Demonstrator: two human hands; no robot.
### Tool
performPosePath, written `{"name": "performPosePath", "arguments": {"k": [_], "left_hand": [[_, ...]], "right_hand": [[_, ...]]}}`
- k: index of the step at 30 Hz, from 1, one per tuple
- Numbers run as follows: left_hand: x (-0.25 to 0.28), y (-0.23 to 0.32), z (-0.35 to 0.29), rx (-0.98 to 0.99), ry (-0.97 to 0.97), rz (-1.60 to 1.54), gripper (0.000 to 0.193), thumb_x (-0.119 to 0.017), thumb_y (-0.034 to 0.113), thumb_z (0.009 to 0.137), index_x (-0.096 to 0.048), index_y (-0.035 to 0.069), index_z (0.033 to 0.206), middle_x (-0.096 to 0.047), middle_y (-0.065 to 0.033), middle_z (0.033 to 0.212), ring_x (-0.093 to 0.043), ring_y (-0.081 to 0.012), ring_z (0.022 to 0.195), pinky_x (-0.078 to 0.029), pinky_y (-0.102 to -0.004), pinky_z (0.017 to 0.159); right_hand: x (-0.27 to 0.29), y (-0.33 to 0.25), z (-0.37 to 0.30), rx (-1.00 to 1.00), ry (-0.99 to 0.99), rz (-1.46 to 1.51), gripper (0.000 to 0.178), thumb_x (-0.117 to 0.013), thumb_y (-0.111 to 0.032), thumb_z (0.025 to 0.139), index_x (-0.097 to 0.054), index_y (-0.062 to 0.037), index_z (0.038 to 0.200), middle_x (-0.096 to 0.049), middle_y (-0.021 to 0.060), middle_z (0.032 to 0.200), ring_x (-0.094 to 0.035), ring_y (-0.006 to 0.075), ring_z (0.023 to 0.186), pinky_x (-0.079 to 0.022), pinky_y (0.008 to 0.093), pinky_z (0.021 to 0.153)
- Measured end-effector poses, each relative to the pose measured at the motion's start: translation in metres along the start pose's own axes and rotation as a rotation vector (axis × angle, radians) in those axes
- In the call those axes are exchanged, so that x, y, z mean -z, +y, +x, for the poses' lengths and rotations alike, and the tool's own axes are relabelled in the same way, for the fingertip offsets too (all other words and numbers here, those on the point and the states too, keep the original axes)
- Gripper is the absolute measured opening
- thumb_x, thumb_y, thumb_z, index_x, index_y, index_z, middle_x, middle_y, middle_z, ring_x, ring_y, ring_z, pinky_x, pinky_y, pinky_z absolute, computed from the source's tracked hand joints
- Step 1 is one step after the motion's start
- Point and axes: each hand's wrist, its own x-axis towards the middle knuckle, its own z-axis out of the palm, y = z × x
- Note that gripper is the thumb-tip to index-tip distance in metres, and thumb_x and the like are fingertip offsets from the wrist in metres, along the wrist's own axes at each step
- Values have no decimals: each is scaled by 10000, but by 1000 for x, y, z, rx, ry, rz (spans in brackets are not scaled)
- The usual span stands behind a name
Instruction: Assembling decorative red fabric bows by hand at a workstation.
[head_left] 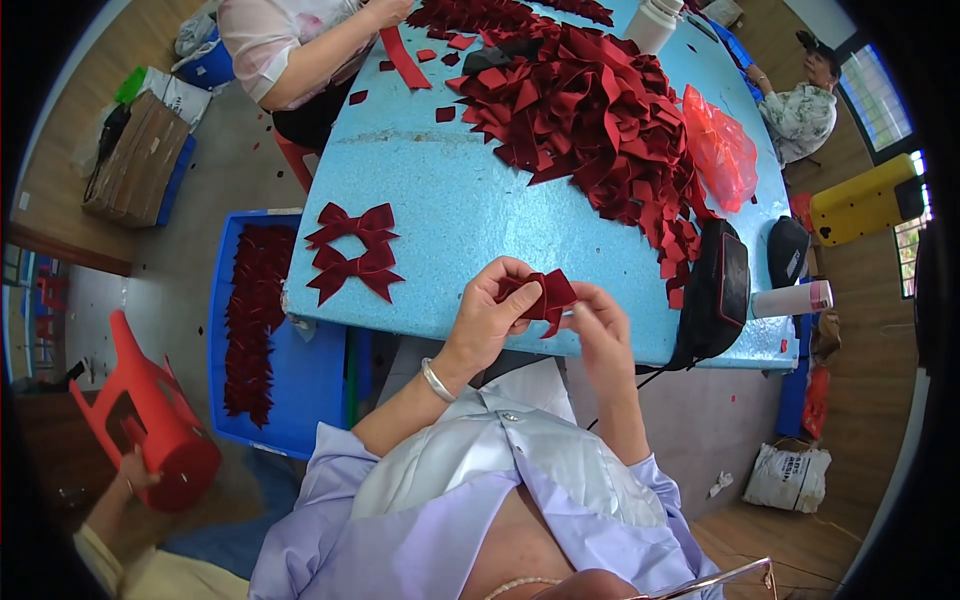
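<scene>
Over the near edge of the blue table, my left hand (487, 318) pinches a dark red velvet bow (552, 298) between thumb and fingers. My right hand (606, 330) is at the bow's right side, its fingertips closed on the edge; they are slightly blurred. Two finished-looking red bows (355, 266) lie one above the other on the table to the left. Beyond my hands spreads a large heap of red ribbon pieces (590, 110), trailing down toward the right.
A blue bin (325, 395) with stacked red bows stands left of the table. At the right lie a black pouch (715, 290) and a white bottle (790, 299). A co-worker's arm (330, 50) holds red ribbon at the far left. Someone grips a red stool (165, 430).
</scene>
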Motion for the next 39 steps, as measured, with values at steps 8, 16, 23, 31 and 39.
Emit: {"name": "performPosePath", "arguments": {"k": [8,16,23,31,39], "left_hand": [[3,9,4,4,9,125,125,-642,102,897,-553,51,967,-586,-3,769,-461,-38,579,-352,-181,480],[-13,-2,9,-221,-44,325,304,-689,-10,818,-470,45,1022,-565,-45,973,-569,-72,773,-491,-197,641],[-7,-4,1,-363,57,308,341,-710,-48,783,-453,23,996,-545,-57,967,-588,-96,832,-526,-229,748],[-1,-7,0,-394,27,439,212,-669,-70,807,-496,11,898,-550,-52,953,-559,-71,774,-507,-211,662],[1,-4,-2,-287,64,274,169,-661,-55,820,-509,11,854,-592,-53,932,-555,-73,747,-487,-212,636]], "right_hand": [[23,5,6,301,60,-80,209,-584,-39,847,-557,13,1047,-611,84,1002,-586,153,915,-480,291,799],[-20,-7,8,131,82,-53,153,-630,-26,845,-568,-3,983,-622,32,876,-575,79,744,-477,218,703],[-15,8,14,280,157,-88,138,-650,-58,856,-576,-5,960,-625,27,843,-562,59,714,-458,201,610],[-21,-2,14,152,105,-114,127,-627,-84,878,-572,-23,974,-616,31,827,-550,72,689,-428,191,579],[-21,-11,23,462,55,-411,112,-628,-45,845,-577,-3,936,-603,29,809,-550,101,694,-436,218,619]]}}
